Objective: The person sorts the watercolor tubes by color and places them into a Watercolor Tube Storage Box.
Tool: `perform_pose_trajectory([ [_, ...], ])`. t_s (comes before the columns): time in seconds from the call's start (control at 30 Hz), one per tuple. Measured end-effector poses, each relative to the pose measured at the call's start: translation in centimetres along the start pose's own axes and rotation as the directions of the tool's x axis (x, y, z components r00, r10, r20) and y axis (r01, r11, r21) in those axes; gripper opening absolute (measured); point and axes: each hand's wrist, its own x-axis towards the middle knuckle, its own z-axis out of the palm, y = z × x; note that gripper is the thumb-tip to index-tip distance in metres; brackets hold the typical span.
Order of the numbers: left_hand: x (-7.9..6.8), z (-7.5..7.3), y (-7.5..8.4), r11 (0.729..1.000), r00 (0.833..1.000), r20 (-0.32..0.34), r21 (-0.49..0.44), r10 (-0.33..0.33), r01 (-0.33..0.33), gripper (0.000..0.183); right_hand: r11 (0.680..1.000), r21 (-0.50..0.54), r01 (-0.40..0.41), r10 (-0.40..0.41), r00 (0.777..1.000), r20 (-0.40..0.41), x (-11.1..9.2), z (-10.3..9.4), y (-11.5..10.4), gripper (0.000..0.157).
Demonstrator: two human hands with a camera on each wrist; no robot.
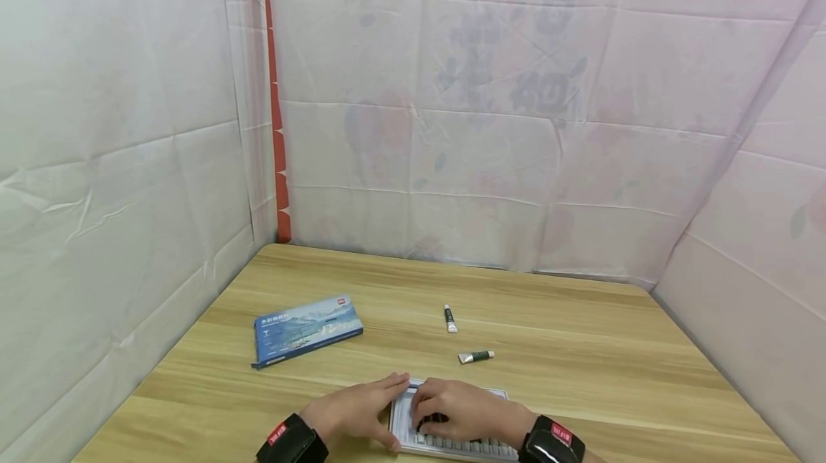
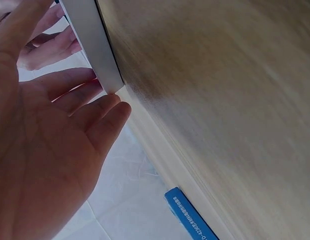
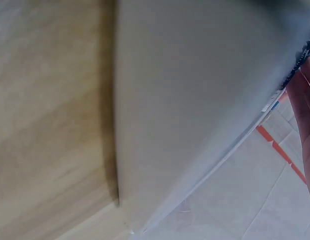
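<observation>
A shallow white tray lies at the table's near edge, with a row of paint tubes showing their pale ends along its near side. My left hand holds the tray's left end, thumb by the near corner and fingers at the far one. In the left wrist view, its fingertips touch the corner of the tray's side wall. Curled over the tray, my right hand pinches a dark paint tube, mostly hidden under the fingers. The tray's side fills much of the right wrist view.
Two small paint tubes, one pointing away and one lying crosswise, rest beyond the tray. A flat blue box lies to the left. Pale sheeting encloses the wooden table at the back and both sides.
</observation>
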Motion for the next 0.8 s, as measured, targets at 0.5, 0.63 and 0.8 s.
perform_pose_trajectory([
  [0.5, 0.0, 0.0, -0.1, 1.000, 1.000, -0.001, 0.014, 0.017, -0.017, 0.082, 0.999, -0.027, -0.047, 0.048, 0.997, 0.067, 0.7, -0.6, -0.6, 0.008],
  [0.63, 0.0, 0.1, -0.1, 1.000, 1.000, -0.003, 0.008, -0.010, 0.010, 0.083, 0.986, 0.043, -0.162, 0.161, 0.986, 0.041, 1.4, -2.3, 0.3, 0.012],
  [0.8, 0.1, 0.1, -0.1, 0.999, 0.999, 0.006, -0.013, -0.046, 0.046, 0.081, 0.914, -0.028, -0.404, 0.396, 0.905, -0.157, 2.2, -4.9, 3.8, 0.015],
])
